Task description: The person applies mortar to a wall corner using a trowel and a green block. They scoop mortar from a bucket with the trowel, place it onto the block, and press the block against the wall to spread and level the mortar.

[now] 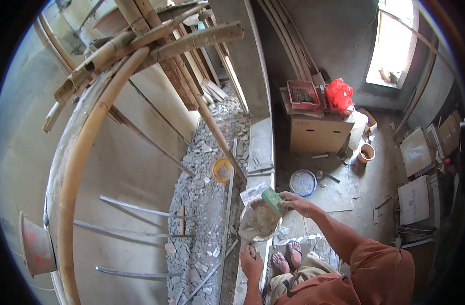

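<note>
My right hand [295, 204] grips a green rectangular tool [273, 201], tilted over the far rim of a round container of wet grey mortar [257, 223]. The container sits on the narrow wall ledge in front of me, with mortar smeared along its rim. Close to its near side, my left hand [251, 263] has its fingers closed around a small dark piece [252, 249]; I cannot tell what it is. A flat grey-white slab [255, 192] lies just beyond the container.
Bamboo and timber scaffolding [98, 122] rises at the left above rubble [204, 254]. A yellow bucket [222, 170] stands in the rubble. To the right are a blue-rimmed tub [303, 183], a cardboard box [316, 134] carrying a red crate [302, 95], and an orange bucket [366, 152].
</note>
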Tool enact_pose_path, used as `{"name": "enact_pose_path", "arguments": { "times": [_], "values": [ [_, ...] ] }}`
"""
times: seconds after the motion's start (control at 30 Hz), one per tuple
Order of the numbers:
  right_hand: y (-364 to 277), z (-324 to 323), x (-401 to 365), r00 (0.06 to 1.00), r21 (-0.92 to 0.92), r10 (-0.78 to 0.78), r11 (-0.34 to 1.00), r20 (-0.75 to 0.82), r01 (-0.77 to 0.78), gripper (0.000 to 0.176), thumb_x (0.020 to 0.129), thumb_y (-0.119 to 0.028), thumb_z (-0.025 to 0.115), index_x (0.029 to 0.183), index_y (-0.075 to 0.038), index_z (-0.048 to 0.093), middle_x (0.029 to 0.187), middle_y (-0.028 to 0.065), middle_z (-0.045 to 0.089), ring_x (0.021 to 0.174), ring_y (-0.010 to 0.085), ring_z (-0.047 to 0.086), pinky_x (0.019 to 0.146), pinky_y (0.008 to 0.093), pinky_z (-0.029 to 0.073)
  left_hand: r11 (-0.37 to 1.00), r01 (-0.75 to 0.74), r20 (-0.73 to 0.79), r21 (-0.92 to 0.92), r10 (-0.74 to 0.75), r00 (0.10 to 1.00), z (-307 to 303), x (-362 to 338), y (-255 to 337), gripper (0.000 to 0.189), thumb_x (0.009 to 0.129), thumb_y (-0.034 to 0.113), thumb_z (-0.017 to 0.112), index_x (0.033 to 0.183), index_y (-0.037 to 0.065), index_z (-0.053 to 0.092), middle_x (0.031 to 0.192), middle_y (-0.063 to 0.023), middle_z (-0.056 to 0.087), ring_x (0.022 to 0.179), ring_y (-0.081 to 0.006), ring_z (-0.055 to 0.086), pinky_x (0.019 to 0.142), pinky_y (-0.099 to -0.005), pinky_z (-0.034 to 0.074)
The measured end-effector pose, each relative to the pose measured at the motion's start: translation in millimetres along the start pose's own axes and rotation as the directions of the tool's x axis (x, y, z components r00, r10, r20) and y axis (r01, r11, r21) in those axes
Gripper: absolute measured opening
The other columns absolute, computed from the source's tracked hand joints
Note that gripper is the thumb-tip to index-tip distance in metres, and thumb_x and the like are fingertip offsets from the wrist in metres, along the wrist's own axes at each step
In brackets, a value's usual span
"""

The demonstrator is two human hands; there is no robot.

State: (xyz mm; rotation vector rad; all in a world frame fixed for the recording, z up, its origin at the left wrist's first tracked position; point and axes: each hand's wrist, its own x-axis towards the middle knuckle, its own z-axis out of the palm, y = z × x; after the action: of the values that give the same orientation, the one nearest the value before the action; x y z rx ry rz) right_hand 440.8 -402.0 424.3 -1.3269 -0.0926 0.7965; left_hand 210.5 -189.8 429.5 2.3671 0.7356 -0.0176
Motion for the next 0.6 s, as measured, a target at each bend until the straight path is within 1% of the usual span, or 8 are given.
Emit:
{"name": "enact_pose_path", "arguments": {
  "times": [0.1, 0.13, 0.17, 0.2, 0.23, 0.27, 0.4, 0.6],
  "values": [
    [4.5, -8.1, 16.8, 0.996, -0.037, -0.006, 0.999, 0.089, 0.010, 0.052, 0.094, -0.028, 0.069, 0.141, -0.010, 0.054, 0.125, 0.0076, 0.061, 0.114, 0.0164, 0.057, 0.093, 0.0355, 0.048, 0.999, 0.046, 0.047, 0.009, -0.046, 0.998, -3.3, 7.2, 6.9, 0.057, 0.086, 0.017, 0.066, 0.138, 0.011, 0.044, 0.124, -0.0272, 0.053, 0.117, -0.0467, 0.052, 0.097, -0.0524, 0.044],
    [-3.4, -7.7, 19.8, 0.998, -0.103, 0.032, 0.994, 0.045, -0.027, 0.056, 0.093, -0.030, 0.070, 0.142, -0.007, 0.053, 0.131, 0.0104, 0.059, 0.119, 0.0191, 0.055, 0.099, 0.0367, 0.046, 0.998, 0.055, 0.059, 0.021, -0.056, 0.997, -1.4, 7.2, 4.9, 0.057, 0.086, 0.017, 0.065, 0.139, 0.010, 0.044, 0.125, -0.0272, 0.053, 0.119, -0.0467, 0.051, 0.099, -0.0523, 0.044],
    [-0.8, -12.5, 30.6, 0.997, -0.171, -0.036, 0.984, 0.065, 0.047, 0.063, 0.092, -0.032, 0.072, 0.144, -0.004, 0.050, 0.137, 0.0128, 0.057, 0.124, 0.0228, 0.053, 0.105, 0.0381, 0.044, 1.000, 0.024, 0.057, 0.014, -0.025, 0.998, 1.2, 9.7, 0.6, 0.059, 0.087, 0.017, 0.065, 0.141, 0.009, 0.043, 0.129, -0.0277, 0.052, 0.123, -0.0472, 0.049, 0.102, -0.0518, 0.042],
    [18.0, -25.7, 47.9, 0.999, -0.365, -0.052, 0.930, 0.006, 0.051, 0.069, 0.091, -0.034, 0.072, 0.146, -0.001, 0.048, 0.141, 0.0136, 0.054, 0.128, 0.0245, 0.051, 0.108, 0.0385, 0.042, 1.000, 0.011, 0.065, 0.010, -0.012, 0.998, 6.9, 12.0, -6.2, 0.061, 0.087, 0.017, 0.064, 0.144, 0.008, 0.042, 0.133, -0.0282, 0.052, 0.127, -0.0477, 0.047, 0.106, -0.0514, 0.040],
    [28.5, -34.1, 56.5, 0.999, -0.445, -0.025, 0.895, -0.032, 0.008, 0.070, 0.090, -0.034, 0.073, 0.146, -0.002, 0.047, 0.141, 0.0132, 0.055, 0.127, 0.0224, 0.052, 0.107, 0.0371, 0.043, 1.000, -0.002, 0.067, -0.012, 0.003, 0.998, 12.2, 12.2, -11.4, 0.064, 0.088, 0.017, 0.064, 0.147, 0.007, 0.041, 0.142, -0.0281, 0.048, 0.135, -0.0482, 0.040, 0.112, -0.0506, 0.035],
    [-9.9, -13.7, 42.2, 0.997, -0.252, -0.027, 0.967, 0.068, 0.043, 0.069, 0.088, -0.033, 0.074, 0.145, -0.002, 0.049, 0.135, 0.0129, 0.059, 0.122, 0.0199, 0.055, 0.105, 0.0351, 0.045, 0.998, 0.053, 0.118, -0.041, -0.048, 0.992, 5.7, 12.7, -2.6, 0.063, 0.089, 0.017, 0.064, 0.147, 0.007, 0.041, 0.145, -0.0281, 0.046, 0.139, -0.0488, 0.036, 0.115, -0.0508, 0.032],
    [-25.1, -6.6, 63.7, 0.960, -0.254, -0.006, 0.964, 0.279, 0.080, 0.057, 0.091, -0.031, 0.070, 0.141, -0.006, 0.055, 0.114, 0.0087, 0.067, 0.104, 0.0166, 0.060, 0.093, 0.0306, 0.047, 1.000, -0.013, 0.009, -0.018, 0.013, 1.000, 10.8, 21.1, 7.8, 0.053, 0.087, 0.010, 0.064, 0.138, 0.012, 0.049, 0.123, -0.0230, 0.054, 0.112, -0.0451, 0.056, 0.091, -0.0502, 0.047],
    [-28.7, -2.0, 81.8, 0.954, -0.503, 0.046, 0.857, 0.295, 0.114, 0.059, 0.092, -0.034, 0.070, 0.143, -0.009, 0.055, 0.112, 0.0103, 0.067, 0.104, 0.0187, 0.059, 0.095, 0.0345, 0.045, 0.997, 0.035, 0.046, -0.069, -0.032, 0.998, 0.1, 30.7, 33.6, 0.052, 0.085, 0.005, 0.066, 0.134, 0.010, 0.047, 0.116, -0.0211, 0.051, 0.107, -0.0436, 0.055, 0.089, -0.0500, 0.046]
  ]
}}
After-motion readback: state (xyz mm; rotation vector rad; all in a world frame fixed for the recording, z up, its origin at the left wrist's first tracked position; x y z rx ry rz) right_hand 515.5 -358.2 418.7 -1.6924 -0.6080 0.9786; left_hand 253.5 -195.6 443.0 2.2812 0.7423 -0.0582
